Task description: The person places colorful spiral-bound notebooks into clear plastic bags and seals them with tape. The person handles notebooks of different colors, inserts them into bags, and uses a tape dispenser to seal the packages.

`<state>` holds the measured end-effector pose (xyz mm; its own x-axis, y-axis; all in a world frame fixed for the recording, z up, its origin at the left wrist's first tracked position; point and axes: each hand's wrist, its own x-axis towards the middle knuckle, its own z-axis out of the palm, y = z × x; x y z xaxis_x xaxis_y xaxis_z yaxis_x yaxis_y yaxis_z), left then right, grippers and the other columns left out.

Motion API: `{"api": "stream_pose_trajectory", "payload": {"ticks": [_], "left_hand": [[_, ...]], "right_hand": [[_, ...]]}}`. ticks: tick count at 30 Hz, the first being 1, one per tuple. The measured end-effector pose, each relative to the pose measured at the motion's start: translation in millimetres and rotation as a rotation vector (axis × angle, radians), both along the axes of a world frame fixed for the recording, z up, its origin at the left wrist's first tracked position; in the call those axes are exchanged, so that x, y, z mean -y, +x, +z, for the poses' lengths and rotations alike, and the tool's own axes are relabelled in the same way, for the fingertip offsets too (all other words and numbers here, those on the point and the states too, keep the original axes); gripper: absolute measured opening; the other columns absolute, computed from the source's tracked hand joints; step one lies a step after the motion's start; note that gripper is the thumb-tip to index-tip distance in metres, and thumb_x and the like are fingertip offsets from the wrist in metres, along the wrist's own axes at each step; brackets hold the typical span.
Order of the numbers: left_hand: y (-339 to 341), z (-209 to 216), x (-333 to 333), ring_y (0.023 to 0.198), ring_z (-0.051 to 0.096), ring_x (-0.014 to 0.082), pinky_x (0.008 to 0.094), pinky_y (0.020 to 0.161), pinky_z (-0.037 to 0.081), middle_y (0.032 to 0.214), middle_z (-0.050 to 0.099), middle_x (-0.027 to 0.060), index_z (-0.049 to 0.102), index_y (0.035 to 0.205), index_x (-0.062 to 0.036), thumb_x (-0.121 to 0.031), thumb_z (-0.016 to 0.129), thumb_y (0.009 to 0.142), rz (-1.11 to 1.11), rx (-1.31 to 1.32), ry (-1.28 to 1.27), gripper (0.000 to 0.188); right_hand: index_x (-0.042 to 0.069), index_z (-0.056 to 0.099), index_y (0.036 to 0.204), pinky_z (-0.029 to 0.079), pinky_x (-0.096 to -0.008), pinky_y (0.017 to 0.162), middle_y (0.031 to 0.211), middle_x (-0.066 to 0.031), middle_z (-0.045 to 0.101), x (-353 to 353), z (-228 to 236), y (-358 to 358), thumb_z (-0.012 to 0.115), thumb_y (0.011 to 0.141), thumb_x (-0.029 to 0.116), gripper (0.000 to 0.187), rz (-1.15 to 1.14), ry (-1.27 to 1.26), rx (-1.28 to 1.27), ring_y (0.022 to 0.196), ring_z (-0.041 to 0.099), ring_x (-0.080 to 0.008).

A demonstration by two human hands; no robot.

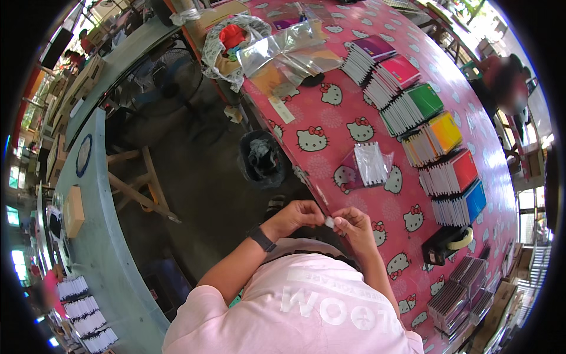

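Over the pink cartoon-cat table (348, 106), both hands (327, 219) pinch a small white strip (329, 222)

Both hands, left hand (299, 212) and right hand (352, 223), pinch a small white piece (329, 222) at the near edge of the pink counter (330, 118).

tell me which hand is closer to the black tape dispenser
Right. The right hand is at the table edge, a short way left of the tape dispenser; the left hand lies farther left, beyond it.
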<state>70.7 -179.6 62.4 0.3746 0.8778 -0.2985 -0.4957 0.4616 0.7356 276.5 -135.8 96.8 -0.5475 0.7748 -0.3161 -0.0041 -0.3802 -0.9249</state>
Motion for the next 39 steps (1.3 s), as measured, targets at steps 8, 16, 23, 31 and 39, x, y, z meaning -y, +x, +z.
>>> {"api": "stream_pose_trajectory", "payload": {"ticks": [8, 16, 23, 31, 39], "left_hand": [[-138.0, -127.9, -27.6, 0.075, 0.058, 0.0103, 0.0239, 0.066, 0.047, 0.084, 0.063, 0.0006, 0.06, 0.093, -0.0082, -0.012, 0.062, 0.082, 0.639, -0.281, -0.341, 0.012], [-199.0, -217.1, -118.4, 0.072, 0.059, 0.0135, 0.0259, 0.061, 0.048, 0.084, 0.062, 0.0027, 0.055, 0.105, -0.0074, -0.004, 0.057, 0.082, 0.692, -0.055, -0.364, 0.023], [-201.7, -206.3, -182.6, 0.084, 0.058, 0.0151, 0.0275, 0.071, 0.047, 0.088, 0.059, 0.0034, 0.054, 0.105, -0.0083, -0.007, 0.057, 0.085, 0.453, 0.169, -0.154, 0.021], [-223.7, -221.5, -163.6, 0.073, 0.058, 0.0138, 0.0261, 0.06, 0.046, 0.078, 0.056, 0.0025, 0.055, 0.104, -0.0078, -0.009, 0.059, 0.083, 0.356, -0.197, -0.342, 0.021], [-211.0, -202.1, -133.1, 0.054, 0.051, 0.0093, 0.0239, 0.046, 0.038, 0.063, 0.052, 0.0002, 0.06, 0.085, -0.0072, -0.013, 0.06, 0.081, 0.186, -0.524, -0.34, 0.007]], "right_hand": [[0.002, 0.06, 0.103, 0.044, -0.0215, 0.063, 0.084, -0.0039, 0.065, -18.0, -15.3, -41.6, 0.062, 0.088, 0.021, 0.025, -0.113, -0.075, 0.195, 0.073, 0.057, -0.0079], [0.002, 0.063, 0.098, 0.047, -0.0264, 0.066, 0.084, -0.0059, 0.065, -16.6, -21.3, -115.8, 0.067, 0.081, 0.016, 0.023, 0.045, 0.271, 0.546, 0.072, 0.057, -0.0115], [0.002, 0.062, 0.099, 0.049, -0.0316, 0.069, 0.085, -0.013, 0.066, 1.4, -42.0, -123.6, 0.066, 0.081, 0.017, 0.025, -0.033, 0.327, 0.607, 0.077, 0.063, -0.0214], [0.003, 0.062, 0.095, 0.049, -0.0354, 0.069, 0.085, -0.014, 0.065, 6.5, -53.9, -120.3, 0.065, 0.079, 0.019, 0.023, -0.14, 0.39, 0.685, 0.08, 0.064, -0.0272], [0.005, 0.062, 0.094, 0.048, -0.0392, 0.069, 0.082, -0.0129, 0.065, -8.0, -70.5, -135.4, 0.064, 0.077, 0.021, 0.023, -0.108, 0.453, 0.68, 0.079, 0.063, -0.0302]]}}
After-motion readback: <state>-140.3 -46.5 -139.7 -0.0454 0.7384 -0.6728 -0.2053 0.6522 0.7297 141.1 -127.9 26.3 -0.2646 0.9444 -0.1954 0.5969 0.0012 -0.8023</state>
